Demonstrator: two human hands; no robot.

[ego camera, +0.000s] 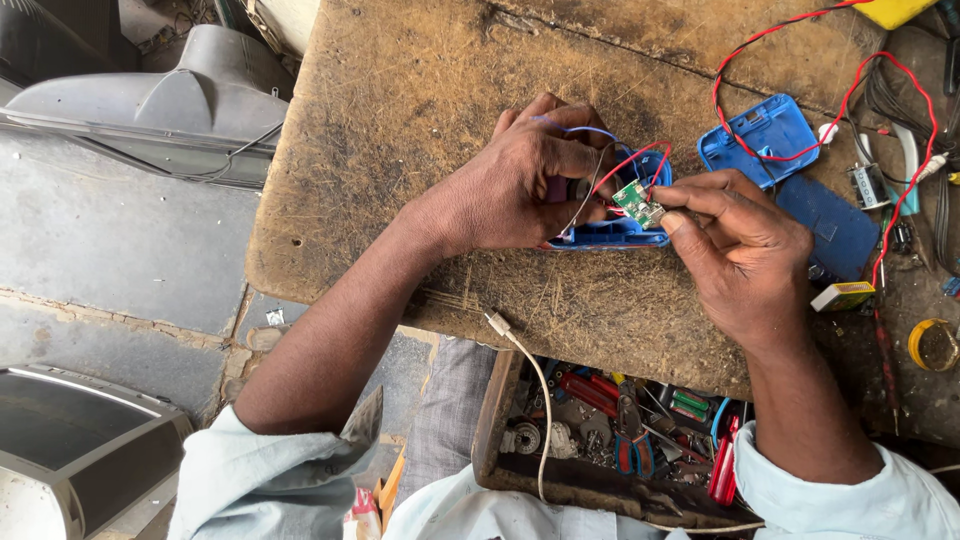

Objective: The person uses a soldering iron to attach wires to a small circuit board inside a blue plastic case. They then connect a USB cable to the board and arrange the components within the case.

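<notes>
Rough scratched wood bench, glossy blue plastic case, matt green circuit bd

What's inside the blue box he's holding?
Inside the blue case, a small green circuit board and red wires show. The left hand covers the rest; the right hand pinches the board.

Two hands (left, right), one green circuit board, three blue casing pieces, one tool drawer
</notes>
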